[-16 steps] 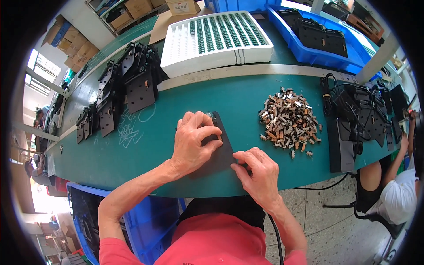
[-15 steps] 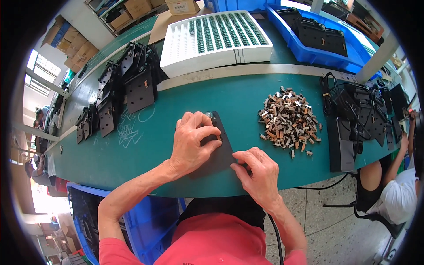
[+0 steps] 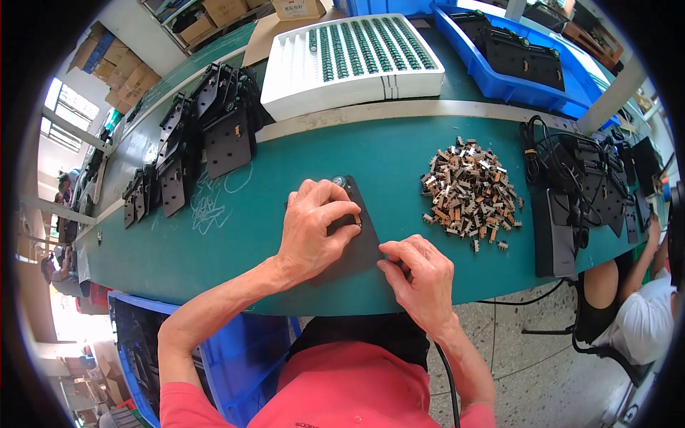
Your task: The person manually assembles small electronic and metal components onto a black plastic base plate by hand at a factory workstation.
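Observation:
A flat black plate lies on the green bench top in front of me, partly covered by my hands. My left hand is over it, thumb and fingertips pinched round a small coppery switch at the plate's surface. Just beyond those fingers, a round shiny piece sits at the plate's far end. At the plate's right edge, my right hand pinches the rim between thumb and curled fingers. A heap of small metal slide switches lies to the right.
Behind a pale ledge stands a white foam tray with rows of green parts. Black plates lean stacked at the left. A blue bin holds more plates. A black box with cables lies right, near another person.
Both hands keep the same grip on the plate and switch. The whole view has shifted very slightly; nothing else has visibly moved.

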`<state>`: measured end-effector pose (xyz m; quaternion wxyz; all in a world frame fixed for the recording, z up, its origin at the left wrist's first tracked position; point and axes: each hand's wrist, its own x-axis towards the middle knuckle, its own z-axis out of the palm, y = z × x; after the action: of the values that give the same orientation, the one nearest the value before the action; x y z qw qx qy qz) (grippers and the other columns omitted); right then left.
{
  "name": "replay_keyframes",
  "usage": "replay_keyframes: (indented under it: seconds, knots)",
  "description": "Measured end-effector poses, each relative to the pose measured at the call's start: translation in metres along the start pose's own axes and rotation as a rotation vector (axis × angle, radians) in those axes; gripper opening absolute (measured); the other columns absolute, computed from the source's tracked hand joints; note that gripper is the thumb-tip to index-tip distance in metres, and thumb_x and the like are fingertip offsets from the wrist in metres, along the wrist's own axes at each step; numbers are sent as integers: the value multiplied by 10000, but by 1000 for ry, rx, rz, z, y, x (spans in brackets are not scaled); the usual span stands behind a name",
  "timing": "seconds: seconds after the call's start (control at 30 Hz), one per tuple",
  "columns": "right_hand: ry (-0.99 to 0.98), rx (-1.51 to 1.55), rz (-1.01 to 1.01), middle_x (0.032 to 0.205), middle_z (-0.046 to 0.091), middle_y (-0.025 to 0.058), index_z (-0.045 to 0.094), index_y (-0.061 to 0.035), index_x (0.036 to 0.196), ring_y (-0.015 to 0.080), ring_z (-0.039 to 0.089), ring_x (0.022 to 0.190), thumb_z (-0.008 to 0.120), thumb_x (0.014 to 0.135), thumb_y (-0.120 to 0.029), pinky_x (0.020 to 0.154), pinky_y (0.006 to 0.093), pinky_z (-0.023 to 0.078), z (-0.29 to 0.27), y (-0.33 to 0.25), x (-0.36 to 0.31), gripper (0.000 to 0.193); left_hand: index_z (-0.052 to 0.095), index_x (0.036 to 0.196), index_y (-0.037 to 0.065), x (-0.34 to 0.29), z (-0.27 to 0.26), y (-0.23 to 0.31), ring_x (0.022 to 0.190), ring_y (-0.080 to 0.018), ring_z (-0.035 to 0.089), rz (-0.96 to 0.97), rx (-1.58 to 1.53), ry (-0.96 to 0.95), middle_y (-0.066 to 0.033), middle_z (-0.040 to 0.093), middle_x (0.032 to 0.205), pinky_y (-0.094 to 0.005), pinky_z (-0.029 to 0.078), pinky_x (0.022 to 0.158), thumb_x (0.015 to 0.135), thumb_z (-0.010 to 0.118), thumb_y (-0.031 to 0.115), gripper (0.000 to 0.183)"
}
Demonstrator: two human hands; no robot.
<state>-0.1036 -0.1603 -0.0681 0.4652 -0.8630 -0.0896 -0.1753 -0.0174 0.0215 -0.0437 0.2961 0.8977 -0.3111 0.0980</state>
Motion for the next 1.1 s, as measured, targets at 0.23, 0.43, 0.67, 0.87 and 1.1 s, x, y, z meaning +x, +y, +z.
replay_keyframes:
  seconds: [0.23,0.43,0.67,0.87,1.1]
  knots:
    - [-5,15,31,773,606,55,646,-58,893,231,609,705,712,718,-4,609,346,481,0,0,-1,195,681,909,75,-3,-6,-2,897,-245,515,-5,15,-15,-38,584,951,-368,418,824,629,783,61,298]
    - [8,29,26,769,609,56,648,-58,890,232,611,701,709,719,-2,608,347,482,0,1,0,190,674,967,52,1,-23,-7,937,-267,528,-7,59,29,-71,584,983,-370,446,842,629,780,40,355]
    - [32,58,19,731,598,55,652,-53,868,222,595,659,714,710,9,573,338,463,1,0,0,180,654,1058,5,-14,-51,-37,983,-288,529,-134,179,-23,-102,579,1032,-383,442,868,662,785,117,432]
    - [21,52,40,700,578,51,655,-47,863,201,566,615,720,711,14,533,317,445,1,0,-1,176,653,1044,-30,-12,-50,-43,957,-308,550,-134,106,-143,-133,583,979,-392,466,824,714,770,123,382]
    - [25,57,65,700,579,51,666,-39,864,181,561,586,727,707,26,512,301,445,1,-2,-1,180,659,985,-31,-7,-46,-43,877,-304,571,-51,144,-131,-127,577,933,-387,485,766,731,752,108,304]
